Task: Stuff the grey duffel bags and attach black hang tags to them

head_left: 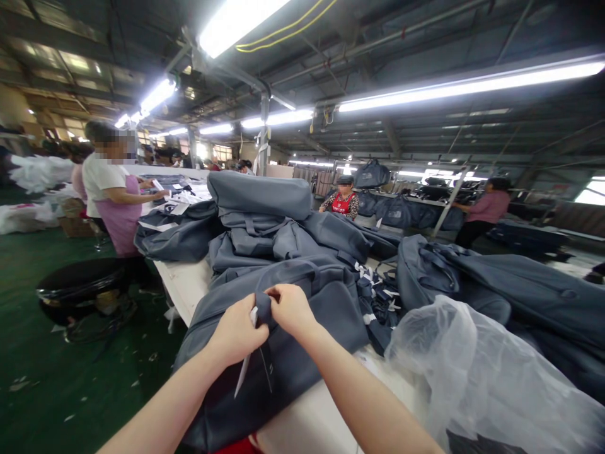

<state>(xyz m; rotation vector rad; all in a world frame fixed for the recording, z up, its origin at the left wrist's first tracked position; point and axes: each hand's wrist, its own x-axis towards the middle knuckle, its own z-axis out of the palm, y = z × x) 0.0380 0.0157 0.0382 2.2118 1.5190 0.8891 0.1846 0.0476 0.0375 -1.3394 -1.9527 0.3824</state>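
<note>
Pinching a dark strap loop [263,307] between curled fingertips, the right hand [292,309] angles in beside the left hand [239,331], whose closed fingers grip the strap and a white tag [254,316]; beneath both lies a blue-gray bag [302,340], with stacked bags [259,195] beyond.

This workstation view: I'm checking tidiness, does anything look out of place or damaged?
White scraps litter the floor left of the table, like dropped waste. At right, translucent plastic sprawls in a crumpled heap. The nearest bag shows no obvious damage.
</note>
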